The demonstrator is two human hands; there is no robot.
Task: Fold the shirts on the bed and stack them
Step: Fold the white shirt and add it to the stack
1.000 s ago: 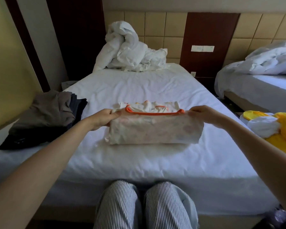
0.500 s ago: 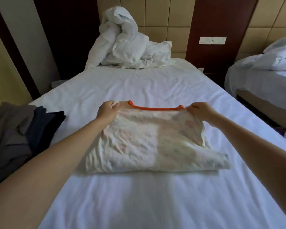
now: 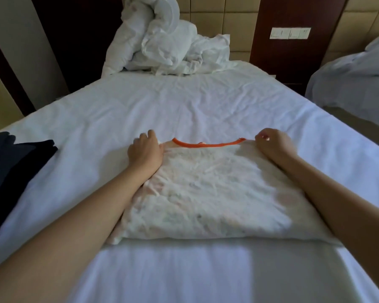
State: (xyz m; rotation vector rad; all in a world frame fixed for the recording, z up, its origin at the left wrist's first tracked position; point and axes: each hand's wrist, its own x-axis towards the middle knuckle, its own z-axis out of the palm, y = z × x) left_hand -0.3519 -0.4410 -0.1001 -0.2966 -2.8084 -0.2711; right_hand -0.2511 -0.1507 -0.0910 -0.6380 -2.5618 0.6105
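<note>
resting flat on the white bed [image 3: 206,101], a folded pale shirt [image 3: 210,193] with orange neckline [image 3: 208,145] facing away. left hand [image 3: 146,152], fingers loosely curled, pins its far-left corner; right hand [image 3: 272,144] pinches the far-right corner. dark clothes [image 3: 11,162] lie left.

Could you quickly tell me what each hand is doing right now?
Left hand: closed on the shirt corner.
Right hand: closed on the shirt's other corner.

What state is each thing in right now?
Pale shirt: folded, flat on bed.
Orange collar: at far edge.
Left hand: resting on shirt's far left corner.
Right hand: curled at far right corner.
Dark clothes: piled at left.
Duvet: bunched at headboard.
</note>
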